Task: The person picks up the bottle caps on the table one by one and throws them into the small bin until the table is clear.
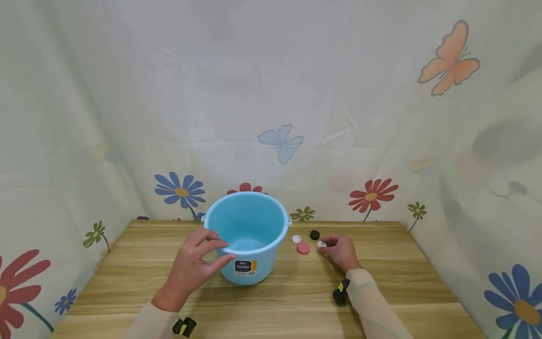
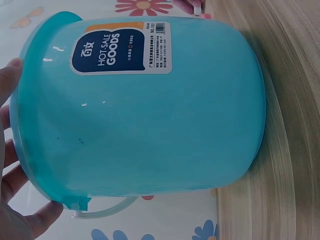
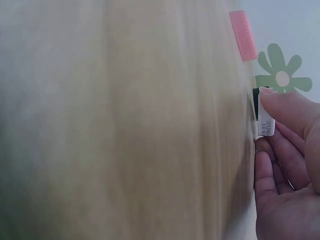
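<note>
A light blue plastic bucket stands upright on the wooden table, its label facing front. At its near rim my left hand grips the edge, fingers over it and thumb outside; in the left wrist view, fingers show behind the rim. To the right of the bucket, my right hand pinches a small white bottle cap with printed digits on its side, close over the table. Near it lie a pink ribbed cap, a black cap and another white cap.
The wood-grain table ends at a pale curtain printed with flowers and butterflies, which also hangs along both sides. A white bucket handle hangs at the bucket's side. Each wrist wears a small black device.
</note>
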Demonstrator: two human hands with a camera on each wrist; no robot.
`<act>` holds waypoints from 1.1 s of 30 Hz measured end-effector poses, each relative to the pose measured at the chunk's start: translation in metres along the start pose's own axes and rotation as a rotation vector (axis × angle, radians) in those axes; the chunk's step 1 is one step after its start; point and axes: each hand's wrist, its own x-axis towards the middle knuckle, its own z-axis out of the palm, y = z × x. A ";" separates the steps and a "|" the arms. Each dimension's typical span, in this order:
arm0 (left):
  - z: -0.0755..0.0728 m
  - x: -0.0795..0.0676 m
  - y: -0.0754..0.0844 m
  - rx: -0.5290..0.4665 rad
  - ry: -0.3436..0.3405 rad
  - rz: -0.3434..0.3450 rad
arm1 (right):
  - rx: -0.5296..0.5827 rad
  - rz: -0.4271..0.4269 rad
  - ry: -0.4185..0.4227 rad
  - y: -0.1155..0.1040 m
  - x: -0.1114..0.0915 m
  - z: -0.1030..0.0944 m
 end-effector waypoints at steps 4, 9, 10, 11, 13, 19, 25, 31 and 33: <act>0.000 0.000 0.000 0.000 0.008 0.010 | 0.003 -0.005 -0.012 0.000 0.000 -0.002; 0.002 0.000 -0.001 -0.003 0.011 0.008 | 0.009 -0.007 -0.022 0.001 -0.001 -0.005; 0.002 0.000 0.000 0.000 0.013 0.011 | 0.011 -0.011 -0.023 0.001 -0.001 -0.005; 0.003 0.000 0.000 0.002 0.009 0.007 | 0.009 -0.011 -0.023 0.002 -0.001 -0.006; 0.003 -0.001 -0.001 0.013 0.012 0.015 | 0.007 -0.010 -0.022 0.002 -0.002 -0.007; 0.003 -0.001 -0.002 0.016 0.015 0.023 | 0.013 -0.012 -0.024 0.002 -0.004 -0.006; 0.002 0.001 -0.002 0.008 0.006 0.026 | 0.059 -0.012 -0.042 -0.005 -0.006 -0.009; 0.002 0.000 -0.002 0.003 0.014 0.035 | 0.107 -0.075 -0.045 -0.019 -0.009 -0.015; 0.002 0.000 -0.002 0.005 0.009 0.030 | 0.117 -0.100 -0.049 -0.026 -0.010 -0.018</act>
